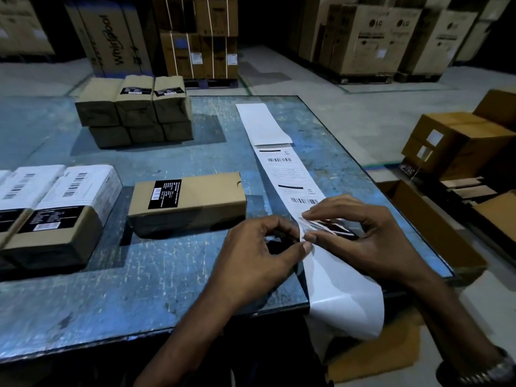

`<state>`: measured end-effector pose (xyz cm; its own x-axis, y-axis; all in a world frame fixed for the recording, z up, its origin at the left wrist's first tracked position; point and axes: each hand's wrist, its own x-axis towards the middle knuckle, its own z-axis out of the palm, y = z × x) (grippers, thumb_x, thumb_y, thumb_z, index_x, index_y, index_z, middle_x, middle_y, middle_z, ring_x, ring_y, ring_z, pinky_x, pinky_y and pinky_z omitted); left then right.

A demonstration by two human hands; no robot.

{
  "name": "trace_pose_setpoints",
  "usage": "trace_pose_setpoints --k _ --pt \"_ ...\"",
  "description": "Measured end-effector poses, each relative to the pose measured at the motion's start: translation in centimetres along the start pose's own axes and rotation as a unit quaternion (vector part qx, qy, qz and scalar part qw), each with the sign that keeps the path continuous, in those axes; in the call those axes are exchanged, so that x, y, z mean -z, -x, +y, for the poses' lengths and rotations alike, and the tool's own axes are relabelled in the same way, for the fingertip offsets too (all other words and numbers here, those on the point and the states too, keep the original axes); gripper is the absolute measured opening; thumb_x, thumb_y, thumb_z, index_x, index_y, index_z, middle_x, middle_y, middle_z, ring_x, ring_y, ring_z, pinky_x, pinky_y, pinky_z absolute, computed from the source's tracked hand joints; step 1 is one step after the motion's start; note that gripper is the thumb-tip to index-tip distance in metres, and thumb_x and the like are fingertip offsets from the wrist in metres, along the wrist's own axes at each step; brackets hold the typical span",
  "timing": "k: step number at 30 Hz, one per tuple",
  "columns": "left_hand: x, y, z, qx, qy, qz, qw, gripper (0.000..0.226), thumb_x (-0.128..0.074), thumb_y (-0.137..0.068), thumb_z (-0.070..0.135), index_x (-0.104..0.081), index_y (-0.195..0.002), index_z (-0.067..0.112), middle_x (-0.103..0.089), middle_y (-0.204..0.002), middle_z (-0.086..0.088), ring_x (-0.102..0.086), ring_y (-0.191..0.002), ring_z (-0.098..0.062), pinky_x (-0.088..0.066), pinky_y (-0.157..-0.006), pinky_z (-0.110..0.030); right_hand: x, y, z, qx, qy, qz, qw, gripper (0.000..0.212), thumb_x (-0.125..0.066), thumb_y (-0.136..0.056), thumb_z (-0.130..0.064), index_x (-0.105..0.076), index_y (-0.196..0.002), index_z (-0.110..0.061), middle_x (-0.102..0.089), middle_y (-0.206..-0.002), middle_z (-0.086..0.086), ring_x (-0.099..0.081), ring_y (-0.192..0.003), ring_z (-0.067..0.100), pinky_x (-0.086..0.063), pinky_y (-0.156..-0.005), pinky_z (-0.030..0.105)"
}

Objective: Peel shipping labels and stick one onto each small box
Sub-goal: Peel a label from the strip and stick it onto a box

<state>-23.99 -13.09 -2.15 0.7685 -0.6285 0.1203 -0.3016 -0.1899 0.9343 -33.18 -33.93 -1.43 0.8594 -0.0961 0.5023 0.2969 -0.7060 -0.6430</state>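
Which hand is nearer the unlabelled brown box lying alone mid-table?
Left. The left hand is just right of the brown box, pinching the label strip; the right hand pinches it farther right.

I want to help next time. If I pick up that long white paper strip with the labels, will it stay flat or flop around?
Probably floppy: the label strip already droops and curls over the table edge. It looks thin and light, so it may slide easily. A peeled label could stick to itself; the left hand and right hand both pinch it carefully.

Blue table (pixel 173 289) with boxes (pixel 187 203), label strip (pixel 290 174)
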Motion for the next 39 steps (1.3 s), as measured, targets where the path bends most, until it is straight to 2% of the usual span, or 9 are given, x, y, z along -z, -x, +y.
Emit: trace_pose_setpoints --k 4,8,11,15,21,26,31,35,39 --pt "0.2 0.2 0.3 0.025 0.071 -0.016 0.997 0.019 -0.087 -0.08 0.026 -0.078 -0.096 0.02 -0.081 -0.093 0.002 -0.078 -0.092 -0.015 -0.061 -0.092 -0.049 -0.3 0.1 -0.2 0.023 -0.008 -0.002 1.0 0.022 -0.085 -0.087 -0.024 -0.085 -0.107 -0.016 -0.081 -0.106 -0.009 -0.074 -0.111 0.015 -0.059 -0.093 0.032" --pt "0.5 0.5 0.9 0.043 0.116 -0.004 0.992 0.04 -0.087 -0.082 0.002 -0.062 -0.108 0.016 -0.081 -0.088 -0.003 -0.078 -0.087 -0.023 -0.06 -0.084 -0.034 -0.5 0.0 -0.1 0.013 -0.002 -0.005 1.0 0.022 -0.087 -0.086 -0.025 -0.085 -0.107 -0.018 -0.081 -0.105 -0.011 -0.074 -0.11 0.015 -0.06 -0.09 0.036" --pt "0.6 0.8 1.2 0.037 0.115 0.001 0.993 0.044 -0.087 -0.082 0.002 -0.059 -0.112 0.019 -0.081 -0.09 -0.003 -0.078 -0.089 -0.022 -0.058 -0.081 -0.025 -0.6 0.0 -0.2 0.018 0.002 -0.017 1.0 0.02 -0.085 -0.087 -0.025 -0.085 -0.106 -0.018 -0.081 -0.103 -0.013 -0.075 -0.106 0.014 -0.061 -0.087 0.037" --pt "0.6 1.1 1.4 0.022 0.096 -0.004 0.995 0.045 -0.083 -0.084 -0.003 -0.058 -0.117 0.015 -0.082 -0.09 0.0 -0.077 -0.091 -0.014 -0.043 -0.073 0.002 -0.6 0.0 -0.3 0.011 -0.004 -0.029 1.0 0.016 -0.086 -0.087 -0.024 -0.086 -0.102 -0.019 -0.081 -0.1 -0.012 -0.076 -0.102 0.016 -0.061 -0.084 0.042" --pt "0.4 1.1 1.0 0.011 0.049 -0.006 0.999 0.045 -0.081 -0.087 0.003 -0.056 -0.118 0.024 -0.081 -0.09 0.012 -0.076 -0.095 -0.007 -0.036 -0.074 0.007 -0.6 -0.4 -0.7 0.011 -0.006 -0.054 0.998 0.009 -0.086 -0.089 -0.013 -0.087 -0.093 -0.021 -0.081 -0.092 -0.011 -0.076 -0.091 0.018 -0.058 -0.074 0.046" --pt "0.5 1.1 0.6 0.008 0.022 -0.014 1.0 0.048 -0.081 -0.087 0.008 -0.055 -0.118 0.032 -0.081 -0.092 0.015 -0.075 -0.096 -0.005 -0.037 -0.08 -0.001 -0.5 -0.6 -0.4 -0.011 0.0 -0.04 0.999 0.011 -0.082 -0.09 -0.008 -0.086 -0.091 -0.018 -0.08 -0.089 -0.009 -0.075 -0.089 0.018 -0.058 -0.073 0.042" --pt "0.4 1.1 0.5 0.004 0.018 -0.014 1.0 0.047 -0.081 -0.085 0.004 -0.056 -0.116 0.03 -0.08 -0.087 0.015 -0.075 -0.09 -0.004 -0.039 -0.08 0.003 -0.2 -1.0 -0.7 -0.055 0.014 -0.013 0.998 0.006 -0.081 -0.092 -0.014 -0.083 -0.089 -0.018 -0.079 -0.09 -0.011 -0.075 -0.084 0.013 -0.058 -0.071 0.025" --pt "0.2 1.1 0.0 -0.002 -0.001 0.001 1.0 0.038 -0.08 -0.077 0.021 -0.057 -0.105 0.035 -0.077 -0.085 0.01 -0.074 -0.084 -0.014 -0.06 -0.089 -0.044 0.5 -2.4 -0.2 -0.125 0.007 0.03 0.992 0.009 -0.079 -0.095 -0.021 -0.08 -0.086 -0.018 -0.077 -0.081 -0.007 -0.071 -0.062 0.025 -0.054 -0.052 0.025" --pt "0.2 1.2 0.1 -0.017 -0.049 -0.011 0.999 0.037 -0.071 -0.076 0.031 -0.057 -0.109 0.039 -0.073 -0.086 0.014 -0.071 -0.083 -0.007 -0.059 -0.084 -0.046 0.9 -3.5 0.1 -0.136 0.006 0.014 0.991 0.012 -0.078 -0.096 -0.024 -0.08 -0.085 -0.02 -0.077 -0.078 -0.006 -0.069 -0.056 0.024 -0.054 -0.05 0.034"
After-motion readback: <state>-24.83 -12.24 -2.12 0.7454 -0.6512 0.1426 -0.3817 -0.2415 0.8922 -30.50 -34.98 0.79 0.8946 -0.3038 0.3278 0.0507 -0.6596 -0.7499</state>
